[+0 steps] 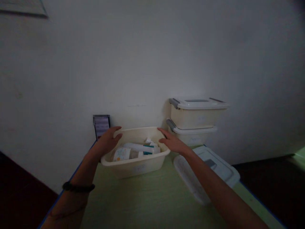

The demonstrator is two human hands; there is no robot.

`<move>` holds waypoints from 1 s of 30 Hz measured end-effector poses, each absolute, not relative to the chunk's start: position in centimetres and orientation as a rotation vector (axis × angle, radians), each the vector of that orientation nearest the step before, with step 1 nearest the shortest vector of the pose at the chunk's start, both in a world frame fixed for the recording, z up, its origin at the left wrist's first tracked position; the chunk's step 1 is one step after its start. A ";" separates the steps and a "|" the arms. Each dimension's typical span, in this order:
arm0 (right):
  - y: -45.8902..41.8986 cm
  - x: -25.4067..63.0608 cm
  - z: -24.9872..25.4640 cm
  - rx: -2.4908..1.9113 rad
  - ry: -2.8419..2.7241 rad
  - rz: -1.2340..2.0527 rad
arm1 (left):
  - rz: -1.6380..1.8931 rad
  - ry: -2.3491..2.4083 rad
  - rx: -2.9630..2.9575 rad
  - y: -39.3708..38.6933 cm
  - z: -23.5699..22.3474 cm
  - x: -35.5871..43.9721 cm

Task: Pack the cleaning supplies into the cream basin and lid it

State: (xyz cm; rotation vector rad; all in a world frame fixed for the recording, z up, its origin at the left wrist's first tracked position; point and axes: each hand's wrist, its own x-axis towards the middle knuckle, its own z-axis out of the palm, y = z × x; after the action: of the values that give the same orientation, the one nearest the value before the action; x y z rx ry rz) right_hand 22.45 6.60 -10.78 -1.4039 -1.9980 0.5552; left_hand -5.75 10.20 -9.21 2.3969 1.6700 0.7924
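An open cream plastic storage box (140, 168) stands on the table, between my two hands. My left hand (108, 140) is at the box's left end, its thumb over the inside and its fingers along the rim. At the opposite end, my right hand (172, 143) holds the rim in the same way. Inside the box lie a clear container with a printed label (122, 154), a white and teal package (148, 149) and small white pieces (152, 142). Parts of both rim ends are hidden under my hands.
Two lidded storage boxes (199, 117) are stacked against the wall at the back right. A loose white lid (221, 165) lies on the green table (133, 203), partly behind my right forearm. A phone (102, 125) leans upright behind my left hand.
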 end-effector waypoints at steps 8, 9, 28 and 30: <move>6.5 22.7 -10.4 -1.450 -2.077 0.533 | 0.674 1.714 2.367 10.4 -9.2 -5.4; 6.4 22.7 -10.2 -1.466 -2.092 0.498 | 0.673 1.717 2.363 10.4 -9.2 -5.4; -1.8 32.6 -11.6 -1.861 -2.816 0.252 | 0.632 1.717 2.330 10.6 -9.1 -5.7; -1.8 32.8 -12.0 -1.831 -2.824 0.229 | 0.632 1.715 2.335 10.6 -9.1 -5.8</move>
State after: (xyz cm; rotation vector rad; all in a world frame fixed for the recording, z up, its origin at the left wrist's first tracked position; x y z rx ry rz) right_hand 32.83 -1.80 -11.95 -1.8314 -2.8241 0.2293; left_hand -5.75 10.64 -9.12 2.3354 1.7147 0.6318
